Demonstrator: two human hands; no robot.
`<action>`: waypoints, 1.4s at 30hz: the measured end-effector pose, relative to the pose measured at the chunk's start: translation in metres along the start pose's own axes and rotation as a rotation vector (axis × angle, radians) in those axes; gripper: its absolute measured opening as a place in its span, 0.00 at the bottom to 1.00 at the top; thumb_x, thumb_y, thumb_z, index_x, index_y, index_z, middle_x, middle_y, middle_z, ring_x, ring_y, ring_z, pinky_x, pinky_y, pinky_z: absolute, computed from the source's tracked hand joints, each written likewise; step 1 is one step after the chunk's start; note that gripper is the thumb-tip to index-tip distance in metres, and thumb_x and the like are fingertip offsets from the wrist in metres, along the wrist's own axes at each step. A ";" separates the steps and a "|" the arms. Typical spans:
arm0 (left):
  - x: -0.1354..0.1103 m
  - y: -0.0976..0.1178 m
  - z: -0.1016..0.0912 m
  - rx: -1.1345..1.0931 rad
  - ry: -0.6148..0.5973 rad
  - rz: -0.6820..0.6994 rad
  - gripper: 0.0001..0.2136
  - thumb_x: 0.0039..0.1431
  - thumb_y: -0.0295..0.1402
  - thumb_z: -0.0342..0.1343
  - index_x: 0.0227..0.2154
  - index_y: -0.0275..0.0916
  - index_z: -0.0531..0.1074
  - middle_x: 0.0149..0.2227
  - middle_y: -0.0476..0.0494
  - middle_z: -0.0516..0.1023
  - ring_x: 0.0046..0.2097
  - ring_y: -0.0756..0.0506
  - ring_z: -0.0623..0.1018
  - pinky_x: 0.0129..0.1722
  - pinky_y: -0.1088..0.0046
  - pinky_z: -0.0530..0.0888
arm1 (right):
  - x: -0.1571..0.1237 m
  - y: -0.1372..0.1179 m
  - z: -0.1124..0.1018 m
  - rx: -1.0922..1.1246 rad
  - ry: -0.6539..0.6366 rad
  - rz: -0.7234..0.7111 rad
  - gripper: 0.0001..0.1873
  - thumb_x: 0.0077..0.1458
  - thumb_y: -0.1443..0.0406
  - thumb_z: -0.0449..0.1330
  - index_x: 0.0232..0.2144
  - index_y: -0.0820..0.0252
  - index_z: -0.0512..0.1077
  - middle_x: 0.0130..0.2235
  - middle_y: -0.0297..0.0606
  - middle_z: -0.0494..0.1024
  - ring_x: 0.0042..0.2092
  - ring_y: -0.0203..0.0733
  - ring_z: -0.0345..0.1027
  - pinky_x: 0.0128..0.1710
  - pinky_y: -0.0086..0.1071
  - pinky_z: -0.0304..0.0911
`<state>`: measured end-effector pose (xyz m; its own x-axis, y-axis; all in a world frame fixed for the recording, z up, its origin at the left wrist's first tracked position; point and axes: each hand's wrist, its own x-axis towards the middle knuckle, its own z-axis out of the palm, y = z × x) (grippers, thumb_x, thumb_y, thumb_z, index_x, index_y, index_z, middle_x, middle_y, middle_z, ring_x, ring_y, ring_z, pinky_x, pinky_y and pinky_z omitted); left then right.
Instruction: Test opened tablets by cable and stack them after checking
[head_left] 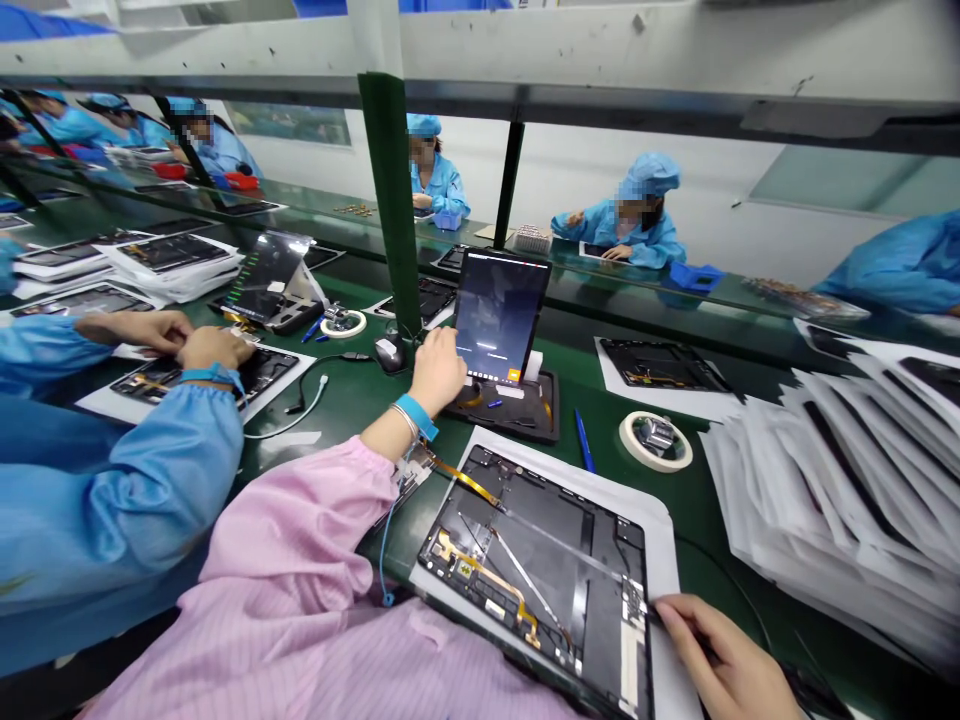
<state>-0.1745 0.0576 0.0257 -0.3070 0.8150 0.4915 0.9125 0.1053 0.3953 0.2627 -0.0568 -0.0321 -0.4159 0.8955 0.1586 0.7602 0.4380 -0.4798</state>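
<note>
My left hand (437,370), in a pink sleeve with a blue wrist strap, reaches forward with its fingers curled against the left edge of an upright tablet screen (500,315) that stands in a black cradle (517,410). My right hand (724,655) lies at the lower right, fingers closed round a thin dark tool, its tip at the right edge of an opened tablet chassis (540,570). The chassis lies on a white sheet, showing orange flex cables and circuit parts.
A co-worker in a blue coat (97,480) works on another chassis (202,375) at my left. Tape rolls (655,440), a blue pen (583,440), a mouse (390,352) and stacked white-wrapped panels (847,480) lie on the green bench. More people sit beyond the divider.
</note>
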 end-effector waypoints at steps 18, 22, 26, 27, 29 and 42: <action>-0.016 0.036 0.008 -0.015 -0.049 0.109 0.25 0.52 0.27 0.46 0.55 0.30 0.58 0.61 0.31 0.59 0.64 0.36 0.54 0.58 0.57 0.58 | 0.000 0.002 0.001 -0.004 0.029 -0.027 0.18 0.58 0.50 0.53 0.34 0.54 0.73 0.37 0.36 0.78 0.37 0.41 0.74 0.36 0.26 0.70; -0.020 0.041 0.009 -0.023 -0.090 0.127 0.26 0.52 0.28 0.46 0.56 0.29 0.57 0.61 0.30 0.60 0.63 0.36 0.55 0.58 0.56 0.59 | 0.001 0.000 0.001 -0.004 0.036 -0.031 0.18 0.58 0.50 0.52 0.34 0.54 0.73 0.36 0.36 0.78 0.37 0.42 0.74 0.35 0.26 0.70; -0.009 0.048 0.014 -0.005 -0.066 0.217 0.26 0.52 0.27 0.46 0.57 0.28 0.57 0.61 0.31 0.60 0.64 0.37 0.53 0.58 0.57 0.57 | 0.001 -0.002 0.000 0.005 0.031 -0.033 0.17 0.58 0.50 0.52 0.34 0.54 0.73 0.36 0.36 0.78 0.37 0.41 0.74 0.36 0.26 0.69; -0.004 0.049 0.015 0.003 -0.053 0.242 0.26 0.52 0.27 0.46 0.57 0.28 0.57 0.61 0.32 0.60 0.64 0.37 0.53 0.58 0.58 0.57 | 0.001 -0.003 0.000 0.006 0.030 -0.034 0.17 0.58 0.50 0.52 0.34 0.54 0.73 0.36 0.36 0.78 0.37 0.42 0.74 0.35 0.26 0.69; 0.004 0.054 0.016 0.015 -0.033 0.276 0.26 0.53 0.28 0.46 0.56 0.27 0.58 0.62 0.31 0.59 0.64 0.36 0.52 0.58 0.59 0.57 | 0.000 -0.004 -0.001 0.006 0.026 -0.026 0.17 0.59 0.51 0.52 0.34 0.55 0.73 0.36 0.36 0.78 0.37 0.42 0.73 0.36 0.26 0.69; -0.056 0.080 0.037 0.097 -0.276 0.313 0.22 0.58 0.31 0.44 0.53 0.25 0.61 0.60 0.30 0.62 0.63 0.36 0.56 0.57 0.58 0.58 | -0.003 -0.010 -0.003 0.025 -0.039 -0.032 0.13 0.60 0.53 0.53 0.38 0.53 0.71 0.37 0.35 0.76 0.38 0.40 0.71 0.38 0.28 0.66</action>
<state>-0.0745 0.0417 0.0009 0.0604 0.9367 0.3449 0.9755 -0.1286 0.1785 0.2579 -0.0632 -0.0254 -0.4593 0.8772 0.1401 0.7340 0.4636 -0.4964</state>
